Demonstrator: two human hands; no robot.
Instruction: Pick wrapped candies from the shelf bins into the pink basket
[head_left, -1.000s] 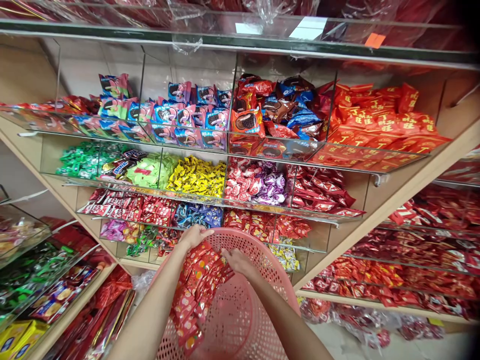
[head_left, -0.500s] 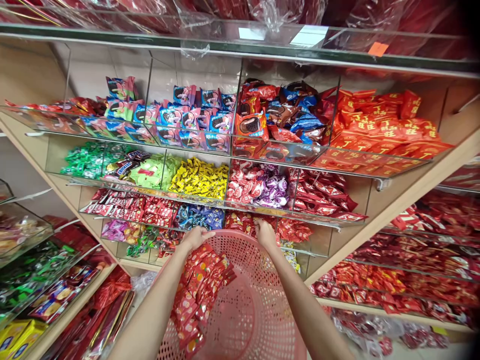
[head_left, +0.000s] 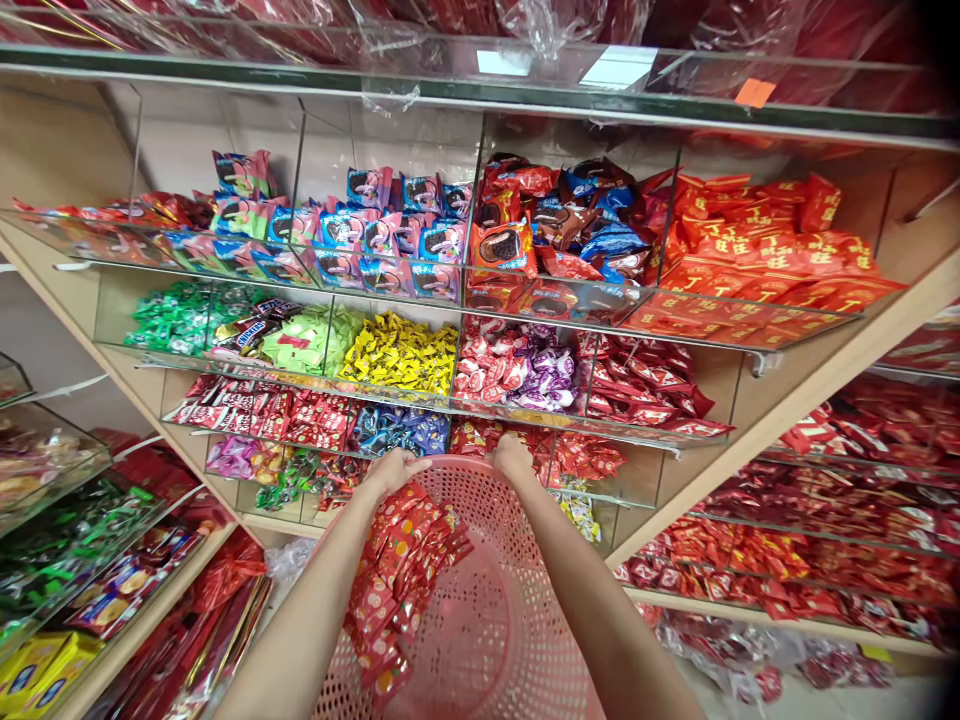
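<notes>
A pink perforated basket (head_left: 525, 610) fills the lower middle, tilted so that its inside shows. Red candy packets with orange spots (head_left: 397, 590) lie along its left side. My left hand (head_left: 391, 470) is closed on the far rim, at the left. At the right part of that rim is my right hand (head_left: 514, 456), its fingers bent down and partly hidden beyond the edge, beside a bin of red packets (head_left: 476, 437) on the low shelf.
Clear-fronted shelves hold cookie packs (head_left: 502, 247), yellow sweets (head_left: 401, 355), green sweets (head_left: 180, 318) and red-orange packets (head_left: 757, 240). More stocked shelves stand at left and right. Plastic bags (head_left: 750, 660) sit low on the right.
My right hand has moved slightly left along the basket's far rim. My left hand and the packets in the basket look almost the same.
</notes>
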